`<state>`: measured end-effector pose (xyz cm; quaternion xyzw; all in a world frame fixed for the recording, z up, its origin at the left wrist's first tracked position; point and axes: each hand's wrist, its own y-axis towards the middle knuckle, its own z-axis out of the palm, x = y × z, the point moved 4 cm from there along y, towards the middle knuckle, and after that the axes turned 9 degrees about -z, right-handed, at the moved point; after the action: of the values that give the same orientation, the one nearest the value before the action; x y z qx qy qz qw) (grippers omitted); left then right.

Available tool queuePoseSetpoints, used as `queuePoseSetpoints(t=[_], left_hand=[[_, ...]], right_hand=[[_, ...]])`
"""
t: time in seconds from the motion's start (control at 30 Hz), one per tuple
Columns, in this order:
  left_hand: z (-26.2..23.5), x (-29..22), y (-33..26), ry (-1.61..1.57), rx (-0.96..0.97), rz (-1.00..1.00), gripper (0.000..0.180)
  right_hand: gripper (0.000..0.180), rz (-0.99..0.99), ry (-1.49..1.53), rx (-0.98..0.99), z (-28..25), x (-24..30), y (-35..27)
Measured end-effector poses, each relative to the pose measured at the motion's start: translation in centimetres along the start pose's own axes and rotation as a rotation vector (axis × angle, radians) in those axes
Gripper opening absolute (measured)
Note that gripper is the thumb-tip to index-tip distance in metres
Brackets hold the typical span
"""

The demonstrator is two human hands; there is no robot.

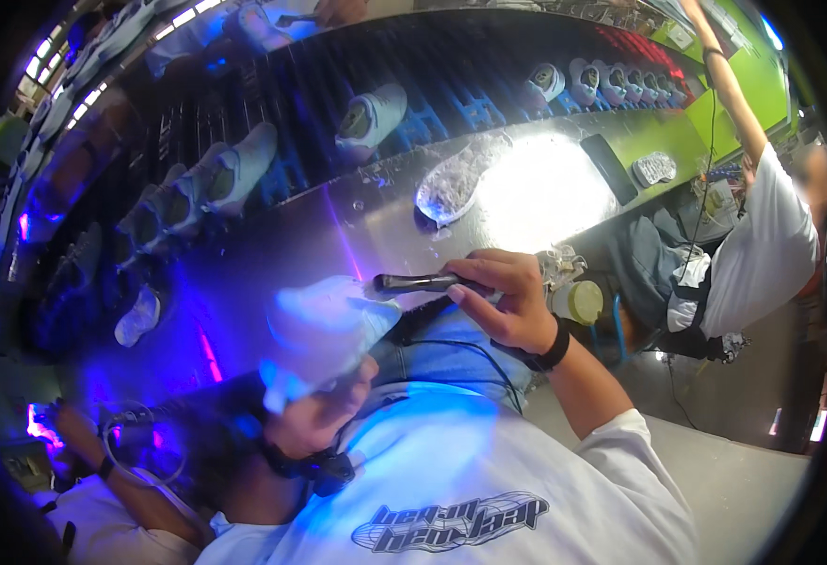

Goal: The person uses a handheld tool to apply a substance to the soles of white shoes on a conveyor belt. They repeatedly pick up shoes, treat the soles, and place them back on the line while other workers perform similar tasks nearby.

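Observation:
A white shoe (324,320), lit blue, is held up in front of my body. My left hand (333,400) is closed round its lower side, and the shoe hides part of the fingers. In my right hand (507,292) is a slim brush (423,282) with a dark handle, pinched between thumb and fingers. The brush's left end meets the shoe's edge, or lies just over it. Beyond both hands, a pale shoe sole (460,179) rests on the shiny metal bench (329,231).
White shoes (371,118) stand along the dark conveyor (310,66) behind the bench. Another sole (138,315) lies at left. A yellowish tub (580,301) stands right of my hand. Co-workers sit at right (762,245) and lower left (121,508); a dark flat slab (609,169) lies near the green surface.

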<state>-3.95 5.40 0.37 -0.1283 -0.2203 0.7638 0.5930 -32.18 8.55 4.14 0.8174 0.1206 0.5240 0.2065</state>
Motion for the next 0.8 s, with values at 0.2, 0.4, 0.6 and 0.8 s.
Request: queuePoseSetpoints(t=[0.2, 0.4, 0.6, 0.8], left_hand=[[-2.9, -2.1, 1.7, 0.079, 0.123, -0.026, 0.105], [-4.4, -6.2, 2.7, 0.437, 0.161, 0.198, 0.086], [-3.2, -12.0, 3.0, 0.689, -0.214, 0.616, 0.057], [9.3, -22.2, 8.3, 1.617, -0.698, 0.902, 0.065]], right_hand=[[0.022, 0.347, 0.125, -0.058, 2.4, -1.8, 0.7], [0.013, 0.015, -0.226, -0.036, 3.7, 2.3, -0.2], [0.016, 0.088, -0.128, -0.151, 1.9, 1.9, -0.2], [0.021, 0.295, -0.102, -0.318, -0.5, 0.3, -1.5]])
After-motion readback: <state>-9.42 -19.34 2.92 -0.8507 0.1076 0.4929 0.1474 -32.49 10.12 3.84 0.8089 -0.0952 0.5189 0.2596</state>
